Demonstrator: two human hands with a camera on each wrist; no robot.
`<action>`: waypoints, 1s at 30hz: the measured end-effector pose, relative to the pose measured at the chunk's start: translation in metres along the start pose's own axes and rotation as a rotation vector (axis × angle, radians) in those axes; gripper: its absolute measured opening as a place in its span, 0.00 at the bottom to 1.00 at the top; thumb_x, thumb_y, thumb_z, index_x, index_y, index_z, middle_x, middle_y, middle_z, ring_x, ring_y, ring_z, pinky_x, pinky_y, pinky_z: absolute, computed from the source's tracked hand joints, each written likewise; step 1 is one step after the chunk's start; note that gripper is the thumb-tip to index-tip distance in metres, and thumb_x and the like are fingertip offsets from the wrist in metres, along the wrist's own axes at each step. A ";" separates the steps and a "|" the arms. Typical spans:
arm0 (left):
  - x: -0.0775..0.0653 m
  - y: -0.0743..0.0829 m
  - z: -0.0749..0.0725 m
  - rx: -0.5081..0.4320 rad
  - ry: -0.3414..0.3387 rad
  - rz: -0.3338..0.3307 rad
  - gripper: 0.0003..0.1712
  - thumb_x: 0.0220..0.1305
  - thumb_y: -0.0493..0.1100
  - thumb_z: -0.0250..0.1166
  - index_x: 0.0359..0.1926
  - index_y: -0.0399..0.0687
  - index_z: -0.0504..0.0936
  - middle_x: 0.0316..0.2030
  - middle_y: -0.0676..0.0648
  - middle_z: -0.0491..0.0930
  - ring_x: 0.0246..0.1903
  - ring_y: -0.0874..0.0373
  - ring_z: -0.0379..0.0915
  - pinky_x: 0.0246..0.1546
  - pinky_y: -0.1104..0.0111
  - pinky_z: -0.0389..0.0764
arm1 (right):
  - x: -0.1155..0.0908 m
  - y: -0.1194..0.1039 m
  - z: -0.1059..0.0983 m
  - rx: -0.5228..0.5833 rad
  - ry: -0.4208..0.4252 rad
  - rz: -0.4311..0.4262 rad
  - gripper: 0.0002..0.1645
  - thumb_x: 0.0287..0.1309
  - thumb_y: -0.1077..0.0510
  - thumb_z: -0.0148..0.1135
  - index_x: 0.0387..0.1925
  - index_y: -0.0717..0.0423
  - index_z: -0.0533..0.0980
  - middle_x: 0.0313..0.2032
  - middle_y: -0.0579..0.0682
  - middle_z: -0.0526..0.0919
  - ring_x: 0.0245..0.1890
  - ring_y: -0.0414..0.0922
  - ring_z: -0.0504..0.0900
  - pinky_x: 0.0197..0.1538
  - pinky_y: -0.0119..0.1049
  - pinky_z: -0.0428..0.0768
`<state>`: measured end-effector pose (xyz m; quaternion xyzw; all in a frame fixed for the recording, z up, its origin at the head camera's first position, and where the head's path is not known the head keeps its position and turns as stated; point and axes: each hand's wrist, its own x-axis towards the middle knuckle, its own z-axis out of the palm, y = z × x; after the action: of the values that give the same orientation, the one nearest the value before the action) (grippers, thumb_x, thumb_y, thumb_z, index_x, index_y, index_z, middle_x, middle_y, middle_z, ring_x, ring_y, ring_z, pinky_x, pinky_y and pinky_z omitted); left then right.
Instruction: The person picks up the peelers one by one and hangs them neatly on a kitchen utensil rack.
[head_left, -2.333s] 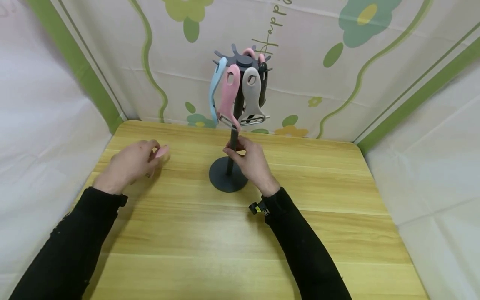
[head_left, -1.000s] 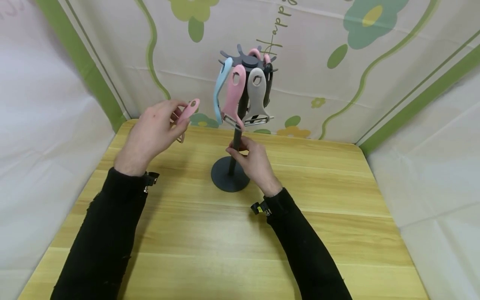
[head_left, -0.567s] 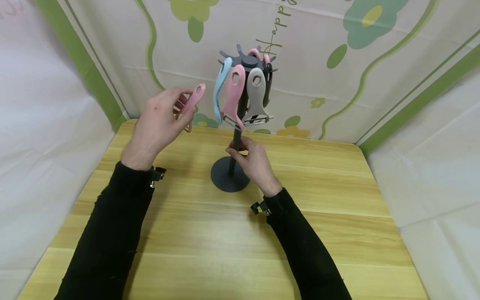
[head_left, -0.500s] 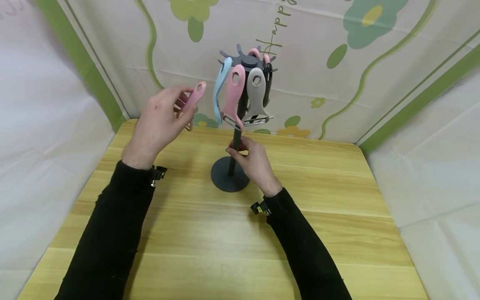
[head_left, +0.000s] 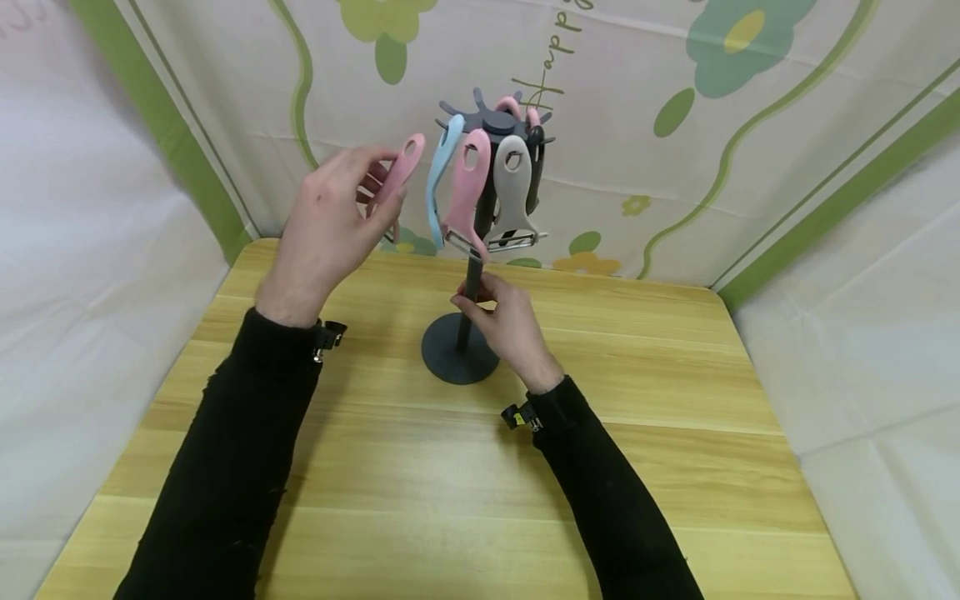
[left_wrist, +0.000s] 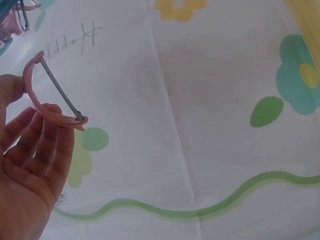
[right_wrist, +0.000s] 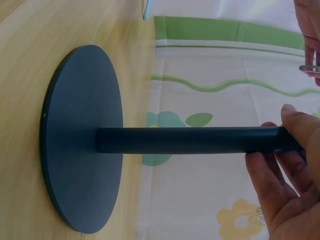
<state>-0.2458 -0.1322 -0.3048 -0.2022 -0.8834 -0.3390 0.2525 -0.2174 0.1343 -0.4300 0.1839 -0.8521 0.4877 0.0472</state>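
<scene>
My left hand (head_left: 333, 221) pinches a pink peeler (head_left: 401, 169) between thumb and fingers, its eyelet end tilted up. In the left wrist view the peeler's metal blade (left_wrist: 61, 90) and forked head show. Just right of it stands a dark grey rack (head_left: 498, 122) with hooked arms around its top. From the rack hang a blue peeler (head_left: 439, 179), a pink peeler (head_left: 468, 179), a grey peeler (head_left: 512, 183) and a black peeler (head_left: 537, 167), with more pink handles behind. My right hand (head_left: 513, 329) grips the rack's pole (right_wrist: 190, 140) above its round base (right_wrist: 82, 140).
The rack's base rests on a wooden table (head_left: 420, 483). Behind it hangs a white curtain (head_left: 600, 125) with flowers and green lines, and white fabric (head_left: 97, 225) closes off both sides.
My left hand has lifted the pink peeler from low at the left, moving it up and right to beside the blue peeler. The right hand still holds the pole.
</scene>
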 end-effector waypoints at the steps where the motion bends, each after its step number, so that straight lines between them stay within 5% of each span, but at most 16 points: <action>1: 0.001 0.002 0.000 0.000 0.000 -0.002 0.26 0.89 0.48 0.69 0.79 0.44 0.83 0.61 0.38 0.90 0.57 0.47 0.88 0.62 0.50 0.93 | 0.000 0.000 0.000 0.000 0.000 0.001 0.09 0.85 0.57 0.73 0.56 0.57 0.87 0.52 0.57 0.95 0.56 0.54 0.96 0.63 0.49 0.96; 30: 0.029 0.036 -0.015 -0.010 0.061 0.069 0.26 0.92 0.50 0.66 0.79 0.43 0.82 0.63 0.37 0.89 0.60 0.48 0.87 0.65 0.57 0.92 | 0.001 0.001 0.000 -0.001 0.007 -0.007 0.08 0.85 0.58 0.73 0.56 0.57 0.87 0.51 0.57 0.95 0.54 0.54 0.96 0.63 0.51 0.96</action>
<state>-0.2451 -0.1122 -0.2605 -0.2233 -0.8661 -0.3407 0.2897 -0.2182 0.1344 -0.4303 0.1852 -0.8516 0.4876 0.0521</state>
